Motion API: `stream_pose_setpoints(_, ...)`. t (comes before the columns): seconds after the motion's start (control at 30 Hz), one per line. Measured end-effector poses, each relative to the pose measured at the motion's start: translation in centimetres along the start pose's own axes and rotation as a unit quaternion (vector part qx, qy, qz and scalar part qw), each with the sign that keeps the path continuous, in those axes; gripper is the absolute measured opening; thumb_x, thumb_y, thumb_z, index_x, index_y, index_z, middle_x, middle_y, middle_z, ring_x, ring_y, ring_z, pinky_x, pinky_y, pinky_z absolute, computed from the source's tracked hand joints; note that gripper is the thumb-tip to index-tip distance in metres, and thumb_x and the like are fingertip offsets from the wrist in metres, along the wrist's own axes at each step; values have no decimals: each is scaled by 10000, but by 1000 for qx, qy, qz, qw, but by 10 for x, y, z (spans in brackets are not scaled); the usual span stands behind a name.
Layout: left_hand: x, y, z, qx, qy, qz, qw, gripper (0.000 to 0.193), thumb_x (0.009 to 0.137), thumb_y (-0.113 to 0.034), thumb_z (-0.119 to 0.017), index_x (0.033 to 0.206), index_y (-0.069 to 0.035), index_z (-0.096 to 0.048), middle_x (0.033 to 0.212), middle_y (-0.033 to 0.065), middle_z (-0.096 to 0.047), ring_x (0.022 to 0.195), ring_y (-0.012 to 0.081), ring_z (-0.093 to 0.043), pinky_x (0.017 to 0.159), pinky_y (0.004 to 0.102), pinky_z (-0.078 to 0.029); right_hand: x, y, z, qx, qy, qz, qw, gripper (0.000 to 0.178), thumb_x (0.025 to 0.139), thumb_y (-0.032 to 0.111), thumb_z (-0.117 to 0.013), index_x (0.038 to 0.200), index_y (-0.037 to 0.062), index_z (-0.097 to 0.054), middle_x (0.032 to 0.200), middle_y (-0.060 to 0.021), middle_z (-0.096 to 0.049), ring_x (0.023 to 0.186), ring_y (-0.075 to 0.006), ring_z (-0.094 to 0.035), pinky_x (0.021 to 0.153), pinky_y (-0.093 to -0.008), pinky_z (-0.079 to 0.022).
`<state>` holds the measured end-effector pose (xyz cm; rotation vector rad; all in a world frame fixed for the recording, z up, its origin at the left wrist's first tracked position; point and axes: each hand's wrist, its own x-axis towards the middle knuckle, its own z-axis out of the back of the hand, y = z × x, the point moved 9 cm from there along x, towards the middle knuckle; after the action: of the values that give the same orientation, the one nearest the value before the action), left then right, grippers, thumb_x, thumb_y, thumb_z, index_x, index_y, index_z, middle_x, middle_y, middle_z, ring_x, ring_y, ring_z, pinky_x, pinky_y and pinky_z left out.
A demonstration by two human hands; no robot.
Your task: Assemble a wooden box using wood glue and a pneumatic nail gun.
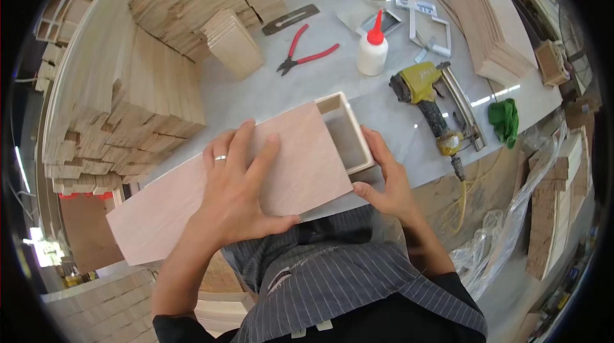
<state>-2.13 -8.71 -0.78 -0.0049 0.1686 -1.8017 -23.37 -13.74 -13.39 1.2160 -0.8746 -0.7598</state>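
Note:
A long, pale pinkish wooden panel (300, 157) lies slantwise over a rectangular wooden frame (359, 132), whose open end shows past the panel's right edge. My left hand (236, 183) spans the panel from above, fingertips by its far edge and thumb by its near edge, holding it. At the right end, my right hand (390, 180) grips the frame, with fingers along its outer side and the thumb by the panel's near corner. The rest of the frame is hidden beneath the panel.
Wood stacks (147, 100) line the left; thin boards (489, 29) stand far right. On the grey table (339, 55) lie red-handled pliers (299, 52), a white glue bottle (372, 52), a yellow-green nail gun (428, 100) and a green cloth-like bundle (503, 120). Clear plastic wrap (492, 240) hangs right.

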Motion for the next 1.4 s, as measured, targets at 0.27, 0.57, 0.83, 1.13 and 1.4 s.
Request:
stream_pose_setpoints(0.27,37,-9,-27,-45,-16,-55,997,1136,516,-539,-916,1443,-19,-516,1503,310,-359,1330,489,-364,1123,591,-278,-8,-2,1,-21,-10,27,999,902,855,327,-841,1537,-33,-374,1571,-209,-448,1413,-310,-487,1138,-432,-428)
stream_pose_setpoints(0.57,45,-9,-47,-53,12,-52,997,1197,523,-557,-925,1511,-59,-466,1566,284,-314,1382,487,-328,1147,595,-283,-7,0,2,-42,-52,59,996,762,805,235,-847,1451,-5,-520,1458,-185,-570,1334,-324,-556,1084,-401,-472)
stream_pose_setpoints(0.83,47,-7,-56,-68,28,-50,996,1194,515,-514,-937,1507,-55,-457,1561,295,-308,1384,502,-319,1145,598,-272,-6,2,3,-71,-37,66,995,725,830,235,-832,1438,-18,-529,1463,-191,-566,1318,-318,-569,1072,-384,-479)
stream_pose_setpoints(1.13,47,-5,-60,-74,15,-59,995,1211,519,-555,-939,1513,-63,-454,1556,302,-310,1392,498,-314,1137,605,-285,-5,-3,4,-65,-48,79,994,736,800,234,-834,1439,15,-542,1474,-135,-579,1285,-313,-566,1063,-388,-479)
stream_pose_setpoints(1.4,48,-8,-58,-68,-4,-73,995,1227,506,-562,-948,1507,-50,-456,1537,309,-320,1372,503,-336,1122,614,-301,-6,-5,2,-53,-52,75,994,737,799,211,-837,1446,15,-543,1481,-131,-579,1251,-306,-570,1046,-386,-490)
